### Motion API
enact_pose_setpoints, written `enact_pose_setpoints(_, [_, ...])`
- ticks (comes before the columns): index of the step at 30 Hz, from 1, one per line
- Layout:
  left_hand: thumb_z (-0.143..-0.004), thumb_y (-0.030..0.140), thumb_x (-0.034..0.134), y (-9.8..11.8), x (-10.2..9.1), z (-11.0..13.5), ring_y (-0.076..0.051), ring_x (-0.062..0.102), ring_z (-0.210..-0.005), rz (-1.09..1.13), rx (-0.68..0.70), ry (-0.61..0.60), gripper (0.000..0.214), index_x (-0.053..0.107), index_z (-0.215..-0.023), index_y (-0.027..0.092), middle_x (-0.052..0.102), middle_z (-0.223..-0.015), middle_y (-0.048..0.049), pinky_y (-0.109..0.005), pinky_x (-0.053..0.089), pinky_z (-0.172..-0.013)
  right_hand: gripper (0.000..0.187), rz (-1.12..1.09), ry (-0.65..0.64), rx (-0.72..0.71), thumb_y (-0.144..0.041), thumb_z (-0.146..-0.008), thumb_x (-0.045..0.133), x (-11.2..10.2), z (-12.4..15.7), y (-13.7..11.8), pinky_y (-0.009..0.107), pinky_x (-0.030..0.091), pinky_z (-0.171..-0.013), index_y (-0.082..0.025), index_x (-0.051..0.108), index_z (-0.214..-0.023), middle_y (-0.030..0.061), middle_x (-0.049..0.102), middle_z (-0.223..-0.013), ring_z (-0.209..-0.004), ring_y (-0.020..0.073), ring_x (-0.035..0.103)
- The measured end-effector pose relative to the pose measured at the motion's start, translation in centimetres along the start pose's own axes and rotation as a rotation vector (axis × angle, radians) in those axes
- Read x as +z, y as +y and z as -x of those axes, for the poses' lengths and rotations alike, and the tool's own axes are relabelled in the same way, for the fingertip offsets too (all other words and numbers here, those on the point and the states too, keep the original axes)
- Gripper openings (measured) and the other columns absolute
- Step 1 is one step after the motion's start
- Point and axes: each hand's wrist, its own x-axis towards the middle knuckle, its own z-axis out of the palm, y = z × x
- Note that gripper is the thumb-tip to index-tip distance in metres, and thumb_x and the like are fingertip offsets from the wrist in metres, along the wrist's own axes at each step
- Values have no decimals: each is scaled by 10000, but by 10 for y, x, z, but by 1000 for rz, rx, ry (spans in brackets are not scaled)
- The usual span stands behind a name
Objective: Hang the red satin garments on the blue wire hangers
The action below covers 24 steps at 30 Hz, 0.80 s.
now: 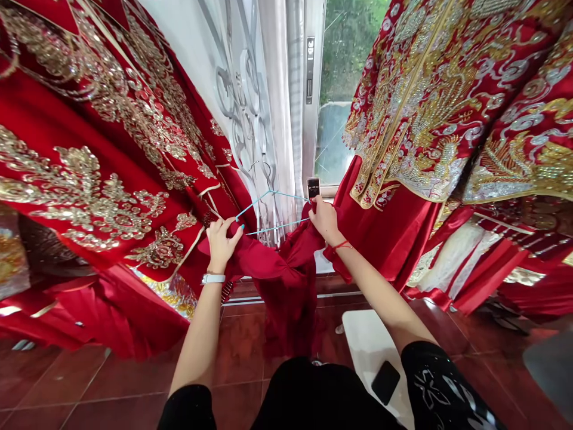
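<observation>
A light blue plastic hanger (pixel 273 210) hangs in front of me, its hook rising toward the curtain. Below it droops a red satin garment (pixel 286 275), bunched between my hands. My left hand (pixel 221 243) grips the cloth at the hanger's left end, with the fingers curled over it. My right hand (pixel 323 220) pinches the cloth at the hanger's right end. A red string circles that wrist, and a white watch sits on my left wrist. The hanger's ends are hidden inside the cloth.
Red gowns with gold and silver embroidery (pixel 85 179) hang to the left, and others (pixel 452 113) to the right. Behind are a sheer curtain (pixel 280 119), a window (pixel 340 89) and a small timer (pixel 313 187). A white stool (pixel 371 352) holding a black phone (pixel 385 382) stands below on red tiles (pixel 237 352).
</observation>
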Motion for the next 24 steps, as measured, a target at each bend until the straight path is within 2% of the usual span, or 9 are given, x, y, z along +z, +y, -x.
enact_pose_setpoints(6, [-912,427,550,3,1,2,-327,561,-1021,38,-38,0,372,693,-1161,190,631,-992,-118,-466,420,-949,342,-57,25,62,-192,-930,504,9,7,-10,352,472,-799,-116,548,-1260,164,714,-950,-906,298,684])
enact_pose_setpoints(9, [-903,435,559,2,-3,1,-337,570,-1041,56,-37,-6,373,689,-1152,190,644,-1009,-124,-489,414,-976,400,-149,-30,-69,-183,-909,534,11,5,3,356,481,-817,-120,538,-1305,119,706,-896,-887,280,664])
enact_pose_setpoints(11, [-898,433,565,0,-6,-1,-333,580,-1053,83,-25,-21,356,684,-1137,198,662,-1022,-118,-492,413,-994,358,-182,-24,-181,-213,-873,622,5,-5,20,379,474,-894,-161,612,-1226,118,699,-1000,-997,279,633])
enact_pose_setpoints(13, [-889,433,579,-1,-8,-3,-318,593,-1070,132,-21,-34,366,662,-1165,207,678,-1069,-108,-480,415,-1015,365,-201,-5,-292,-285,-800,748,-3,-20,36,432,434,-996,-203,675,-1148,130,661,-1196,-1158,302,569])
enact_pose_setpoints(15, [-866,454,608,-2,-10,-7,-298,616,-1057,195,-50,-59,451,620,-1239,200,682,-1121,-108,-456,438,-1009,454,-287,-70,-373,-305,-764,792,-7,-35,47,442,413,-1033,-219,677,-1195,115,641,-1291,-1210,294,550])
enact_pose_setpoints(17, [-847,486,622,-3,-12,-10,-281,640,-1021,245,-90,-113,528,594,-1280,185,690,-1137,-112,-430,468,-984,491,-384,-178,-404,-272,-766,781,-7,-44,52,393,443,-988,-187,664,-1235,101,682,-1245,-1128,258,602])
enact_pose_setpoints(20, [-859,499,603,-3,-13,-12,-273,656,-1010,254,-87,-169,454,645,-1176,177,719,-1106,-112,-407,483,-983,379,-394,-208,-346,-275,-773,772,1,-43,49,318,474,-839,-135,706,-1119,69,743,-1024,-885,210,645])
enact_pose_setpoints(22, [-878,485,590,-2,-11,-10,-283,657,-1032,210,-77,-130,397,668,-1110,173,724,-1104,-124,-409,477,-998,317,-338,-122,-263,-331,-787,774,8,-36,44,301,464,-781,-146,722,-1039,53,743,-929,-800,194,632])
enact_pose_setpoints(24, [-899,467,575,0,-8,-8,-294,654,-1054,160,-83,-78,378,672,-1106,166,718,-1122,-140,-421,465,-1014,298,-289,-30,-186,-382,-799,770,13,-29,40,304,461,-776,-172,722,-1006,57,742,-920,-810,202,631])
